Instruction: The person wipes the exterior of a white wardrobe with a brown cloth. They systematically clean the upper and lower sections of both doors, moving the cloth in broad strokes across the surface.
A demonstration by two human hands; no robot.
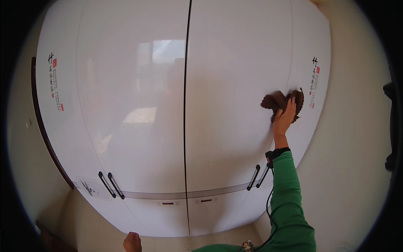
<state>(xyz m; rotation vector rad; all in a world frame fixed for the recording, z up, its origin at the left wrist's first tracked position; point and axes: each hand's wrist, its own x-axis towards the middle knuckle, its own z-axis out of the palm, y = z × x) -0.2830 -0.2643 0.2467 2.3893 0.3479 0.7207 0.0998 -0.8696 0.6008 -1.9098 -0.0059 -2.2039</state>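
A dark brown cloth [276, 102] with scalloped edges lies bunched against the glossy white wardrobe door [235, 105]. My right hand [285, 119] reaches up at the right and presses the cloth to the door, fingers laid over it. The green-sleeved arm stretches up from the lower edge, with a black band and a cabled device [269, 158] at the wrist. Low at the left, my left hand [132, 242] hangs in front of the wardrobe's bottom with its fingers curled in. No object shows in it.
Two black handles [111, 185] stand on the left doors and another pair [257, 177] on the right, beside my right forearm. A dark gap [185, 126] divides the wardrobe. Walls flank both sides, and tiled floor [159, 242] shows below.
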